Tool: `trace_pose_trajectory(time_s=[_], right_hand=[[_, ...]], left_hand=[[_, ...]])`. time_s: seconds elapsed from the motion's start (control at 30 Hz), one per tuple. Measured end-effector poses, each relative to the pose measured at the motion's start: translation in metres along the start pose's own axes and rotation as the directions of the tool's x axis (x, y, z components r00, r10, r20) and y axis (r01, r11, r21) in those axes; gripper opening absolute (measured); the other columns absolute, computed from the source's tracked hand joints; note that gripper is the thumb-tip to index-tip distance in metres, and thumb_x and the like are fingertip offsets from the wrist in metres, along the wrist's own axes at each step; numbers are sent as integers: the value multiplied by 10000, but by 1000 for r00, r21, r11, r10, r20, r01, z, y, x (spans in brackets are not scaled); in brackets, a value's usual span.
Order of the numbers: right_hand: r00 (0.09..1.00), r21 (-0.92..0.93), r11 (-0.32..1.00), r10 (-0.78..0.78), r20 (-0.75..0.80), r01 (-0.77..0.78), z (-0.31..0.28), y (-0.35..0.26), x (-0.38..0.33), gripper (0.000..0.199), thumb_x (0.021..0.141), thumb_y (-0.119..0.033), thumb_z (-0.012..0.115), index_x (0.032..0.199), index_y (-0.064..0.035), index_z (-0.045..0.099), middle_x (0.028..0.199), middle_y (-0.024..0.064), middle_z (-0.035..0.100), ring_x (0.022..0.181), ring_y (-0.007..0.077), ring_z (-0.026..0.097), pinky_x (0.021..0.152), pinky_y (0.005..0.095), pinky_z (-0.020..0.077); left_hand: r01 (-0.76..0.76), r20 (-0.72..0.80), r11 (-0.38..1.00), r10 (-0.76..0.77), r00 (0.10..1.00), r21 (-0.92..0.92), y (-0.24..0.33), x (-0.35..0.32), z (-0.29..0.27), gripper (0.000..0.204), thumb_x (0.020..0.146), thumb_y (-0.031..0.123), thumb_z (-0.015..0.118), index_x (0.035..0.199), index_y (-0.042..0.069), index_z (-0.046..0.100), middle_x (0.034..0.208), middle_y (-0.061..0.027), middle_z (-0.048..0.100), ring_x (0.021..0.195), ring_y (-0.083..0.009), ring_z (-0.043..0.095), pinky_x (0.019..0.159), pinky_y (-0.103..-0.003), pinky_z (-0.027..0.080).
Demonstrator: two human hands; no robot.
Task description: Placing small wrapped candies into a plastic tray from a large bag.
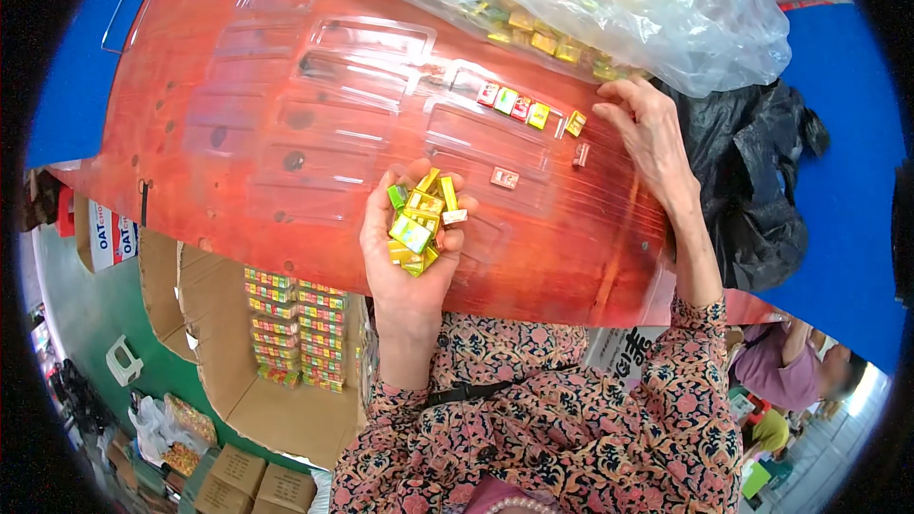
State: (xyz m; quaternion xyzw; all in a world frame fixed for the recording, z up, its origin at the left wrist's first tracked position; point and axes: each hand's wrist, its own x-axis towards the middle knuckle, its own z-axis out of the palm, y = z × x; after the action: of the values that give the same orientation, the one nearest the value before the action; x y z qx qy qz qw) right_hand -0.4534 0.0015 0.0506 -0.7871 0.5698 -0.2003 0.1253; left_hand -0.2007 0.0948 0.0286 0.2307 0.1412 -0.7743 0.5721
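By the fingers of the left hand (405, 286), cupped and palm up, a heap of small boxes (411, 231), mostly yellow, is held above the red table (162, 114), close to its near edge. The fingers of the right hand (655, 124) are bent, with a narrow gap kept between thumb and forefinger. Near these fingertips a yellow box (576, 124) is lying, and lower down two reddish boxes (505, 177) are seen. Between the hands some room for moving is left. A row of four boxes (521, 108) is set in a compartment of the clear tray (457, 76). Above the right hand, the way is limited by a plastic sack (733, 52) containing many boxes; at the right edge, a black bag (762, 200) is placed beside the forearm. Below the near edge, stacked packs (295, 328) are contained in an open carton (214, 324)
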Motion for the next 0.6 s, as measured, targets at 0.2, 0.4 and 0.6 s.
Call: trace_pose_trajectory(time_s=[0.2, 0.4, 0.6], right_hand=[[989, 149, 985, 71, 127, -90, 20, 3, -6, 215, 731, -101, 659, 903, 14, 601, 795, 124, 558, 695, 235, 545, 631, 316, 421], [990, 20, 998, 56, 128, -59, 17, 5, -5, 207, 733, -102, 651, 885, 27, 594, 795, 132, 561, 680, 220, 544, 618, 320, 425], [996, 94, 994, -70, 61, 64, 19, -41, 23, 223, 754, -118, 620, 898, 48, 585, 794, 147, 552, 656, 219, 568, 609, 320, 449]], left_hand=[[27, 31, 999, -27, 999, -27, -2, 3, -8, 348, 914, 323, 404, 1080, 54, 551, 1016, -219, 510, 829, -300, 530, 461, -261, 502], [10, 6, 1000, -10, 1000, -26, 1, 0, -9, 340, 909, 324, 415, 1074, 62, 553, 1010, -214, 511, 829, -298, 522, 453, -261, 496], [1, -21, 1000, 0, 1000, 14, 2, -1, -5, 337, 902, 351, 425, 1041, 80, 569, 930, -162, 610, 758, -276, 615, 450, -237, 437]])
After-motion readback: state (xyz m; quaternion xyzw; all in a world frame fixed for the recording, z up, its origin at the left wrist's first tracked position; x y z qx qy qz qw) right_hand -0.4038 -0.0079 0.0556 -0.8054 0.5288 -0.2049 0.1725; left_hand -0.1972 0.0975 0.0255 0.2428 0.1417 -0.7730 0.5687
